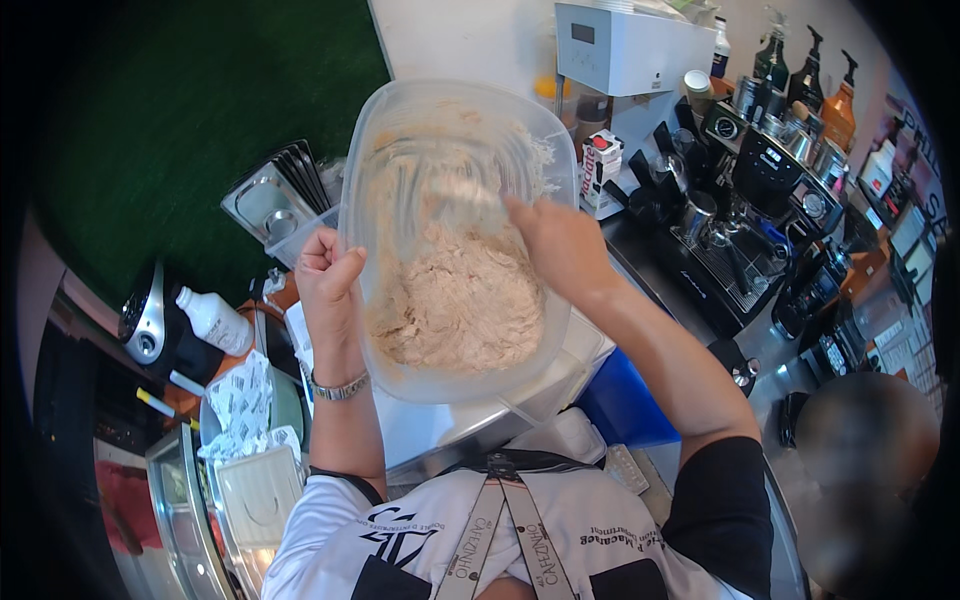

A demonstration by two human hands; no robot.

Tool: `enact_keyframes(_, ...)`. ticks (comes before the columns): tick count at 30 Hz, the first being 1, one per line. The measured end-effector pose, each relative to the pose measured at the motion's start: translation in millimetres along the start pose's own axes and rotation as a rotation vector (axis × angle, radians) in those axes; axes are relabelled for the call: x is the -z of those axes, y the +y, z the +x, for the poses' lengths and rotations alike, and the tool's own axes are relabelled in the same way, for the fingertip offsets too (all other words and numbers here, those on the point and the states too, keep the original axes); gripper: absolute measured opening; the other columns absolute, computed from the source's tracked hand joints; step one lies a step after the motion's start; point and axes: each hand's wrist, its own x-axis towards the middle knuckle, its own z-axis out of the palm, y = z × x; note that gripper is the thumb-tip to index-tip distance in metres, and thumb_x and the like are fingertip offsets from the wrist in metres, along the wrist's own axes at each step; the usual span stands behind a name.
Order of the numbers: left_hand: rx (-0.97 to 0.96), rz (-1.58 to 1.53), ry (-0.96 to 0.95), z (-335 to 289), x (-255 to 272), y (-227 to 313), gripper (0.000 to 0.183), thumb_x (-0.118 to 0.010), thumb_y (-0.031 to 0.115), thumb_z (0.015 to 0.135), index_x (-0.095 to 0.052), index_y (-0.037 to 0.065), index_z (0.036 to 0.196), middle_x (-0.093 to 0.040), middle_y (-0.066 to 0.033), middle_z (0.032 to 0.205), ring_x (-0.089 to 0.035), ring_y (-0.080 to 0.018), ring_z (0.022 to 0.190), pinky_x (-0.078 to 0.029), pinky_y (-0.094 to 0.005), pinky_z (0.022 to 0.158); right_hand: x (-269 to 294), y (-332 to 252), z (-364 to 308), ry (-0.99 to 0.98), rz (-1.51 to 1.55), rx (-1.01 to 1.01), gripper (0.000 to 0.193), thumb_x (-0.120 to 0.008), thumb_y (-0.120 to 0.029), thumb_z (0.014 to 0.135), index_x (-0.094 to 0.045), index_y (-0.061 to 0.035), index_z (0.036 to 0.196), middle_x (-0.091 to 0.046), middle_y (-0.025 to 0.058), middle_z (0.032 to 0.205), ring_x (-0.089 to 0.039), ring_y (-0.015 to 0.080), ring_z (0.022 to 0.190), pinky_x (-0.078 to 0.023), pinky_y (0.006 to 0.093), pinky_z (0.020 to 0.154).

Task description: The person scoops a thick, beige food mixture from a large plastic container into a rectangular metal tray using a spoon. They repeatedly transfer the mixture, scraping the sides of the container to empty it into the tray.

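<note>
I hold up a large clear plastic tub, tilted toward me, with a pale shredded mixture heaped in its lower half. My left hand grips the tub's left rim in a fist; a metal watch sits on that wrist. My right hand reaches into the tub from the right and is closed on a blurred utensil above the mixture.
An espresso machine with metal jugs stands on the right counter, syrup pump bottles behind it. A white appliance is at the back. On the left are a white bottle, steel containers and crumpled printed paper. A blue box sits below the tub.
</note>
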Motion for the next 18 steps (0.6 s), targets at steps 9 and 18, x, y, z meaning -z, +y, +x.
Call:
enact_keyframes(9, 0.120, -0.140, -0.110, 37, 18, -29, 0.023, -0.062, -0.006, 0.074, -0.048, 0.012, 0.069, -0.043, 0.0087, 0.067, -0.037, -0.0020, 0.061, -0.030, -0.0188, 0.062, 88, -45, -26, -0.187, -0.082, -0.230, 0.031, -0.060, -0.016, 0.085, -0.061, -0.0139, 0.116, -0.067, 0.0106, 0.076, -0.067, 0.0298, 0.070, -0.052, 0.0407, 0.058)
enact_keyframes(18, 0.198, 0.017, -0.148, 61, 52, -52, 0.012, -0.065, 0.007, 0.080, -0.059, 0.011, 0.089, -0.053, 0.0010, 0.090, -0.049, -0.0126, 0.089, -0.042, -0.0288, 0.083, 69, -67, -72, -0.206, -0.035, -0.379, 0.012, -0.057, -0.017, 0.081, -0.064, -0.0110, 0.089, -0.065, 0.0146, 0.068, -0.067, 0.0325, 0.064, -0.053, 0.0455, 0.055)
